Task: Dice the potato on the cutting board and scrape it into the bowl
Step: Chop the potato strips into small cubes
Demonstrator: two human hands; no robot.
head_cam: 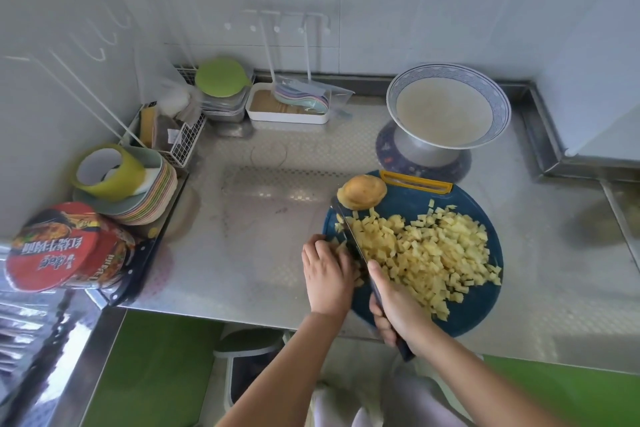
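Observation:
A round blue cutting board [481, 308] lies on the steel counter, covered with a heap of yellow diced potato [433, 250]. An uncut potato half [362, 191] sits at the board's far left edge. My right hand [394, 308] grips the handle of a dark knife [349, 236], whose blade runs across the board's left side. My left hand [327, 270] holds down a few potato strips just left of the blade, fingers curled over them. A white bowl with a blue patterned rim [450, 104] stands behind the board.
A stack of pastel plates with a green tape roll [114, 177] and red instant noodle cups [59, 250] crowd the left side. A white tray [287, 107], a container with a green lid [221, 80] and a wire rack [180, 139] line the back wall. The counter's front edge runs just below the board.

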